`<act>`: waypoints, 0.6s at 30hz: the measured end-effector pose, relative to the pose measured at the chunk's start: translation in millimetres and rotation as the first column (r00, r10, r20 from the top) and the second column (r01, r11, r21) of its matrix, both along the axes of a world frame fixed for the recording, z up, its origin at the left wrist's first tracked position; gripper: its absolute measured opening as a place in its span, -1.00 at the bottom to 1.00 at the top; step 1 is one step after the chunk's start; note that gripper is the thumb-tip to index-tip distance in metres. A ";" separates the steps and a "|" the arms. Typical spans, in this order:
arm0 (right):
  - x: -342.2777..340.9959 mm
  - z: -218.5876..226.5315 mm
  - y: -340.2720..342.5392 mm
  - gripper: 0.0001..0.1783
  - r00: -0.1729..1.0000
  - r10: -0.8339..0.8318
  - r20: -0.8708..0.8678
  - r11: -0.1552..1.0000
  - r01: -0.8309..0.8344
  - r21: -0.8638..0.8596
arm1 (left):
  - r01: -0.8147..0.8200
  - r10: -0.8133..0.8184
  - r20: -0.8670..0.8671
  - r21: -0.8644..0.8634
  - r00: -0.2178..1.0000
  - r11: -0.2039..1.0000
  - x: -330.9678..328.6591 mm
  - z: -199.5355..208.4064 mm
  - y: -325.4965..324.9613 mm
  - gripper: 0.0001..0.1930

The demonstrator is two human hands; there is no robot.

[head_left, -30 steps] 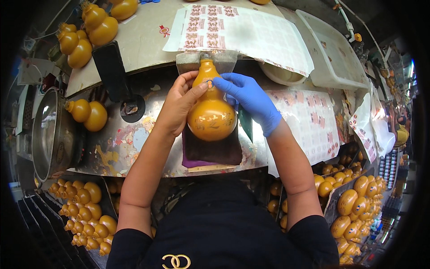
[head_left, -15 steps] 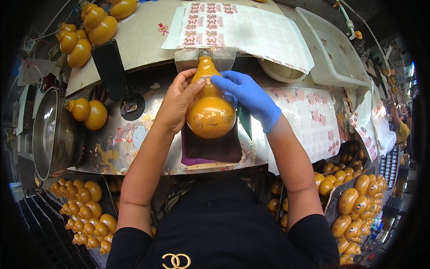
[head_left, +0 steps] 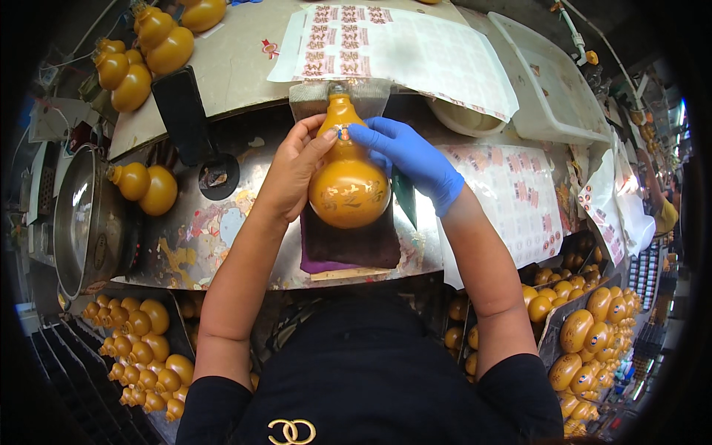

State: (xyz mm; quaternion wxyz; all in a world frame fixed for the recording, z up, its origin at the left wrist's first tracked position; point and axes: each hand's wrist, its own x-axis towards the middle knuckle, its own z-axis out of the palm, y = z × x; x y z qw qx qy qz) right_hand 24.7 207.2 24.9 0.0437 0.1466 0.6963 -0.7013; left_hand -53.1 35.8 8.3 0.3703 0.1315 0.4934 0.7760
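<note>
A glossy amber gourd-shaped bottle lies at the middle of the bench, its neck pointing away from me. Dark characters run across its wide lower bulb. My bare left hand wraps its left side, the thumb pressed near a small blue-and-red round sticker on the upper bulb. From the other side my blue-gloved right hand grips the bottle, its thumb at the sticker's right edge. Part of a dark green flat piece shows beneath the right hand. Under the bottle is a dark folded cloth.
Printed sticker sheets lie beyond the bottle, and more sheets to the right. A phone on a stand, a gourd bottle and a metal pan are at left. Racks of gourd bottles flank me below the bench.
Both thumbs have shifted slightly around the sticker, showing more of it. The bottle has turned or tilted a little, its characters sitting a bit differently. Otherwise the hold is the same.
</note>
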 end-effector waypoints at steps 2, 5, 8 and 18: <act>0.0 1.6 1.8 -0.37 1.000 0.013 0.021 1.000 -0.013 -0.012 | 0.012 -0.012 0.023 -0.013 1.000 1.000 -4.1 -2.5 -0.1 -0.46; -1.6 5.4 0.5 -0.39 0.999 0.016 0.044 1.000 -0.016 0.016 | 0.006 -0.005 0.010 -0.016 1.000 1.000 1.0 6.8 0.3 -0.43; -4.5 1.2 -1.0 -0.40 1.000 0.012 0.004 0.995 -0.012 0.104 | 0.010 -0.012 -0.085 -0.022 0.996 1.000 2.4 1.0 1.3 -0.41; -4.5 0.9 4.7 -0.38 0.990 0.009 0.138 0.998 -0.001 -0.064 | 0.037 -0.041 0.107 0.035 0.993 0.999 -7.9 2.5 2.9 -0.49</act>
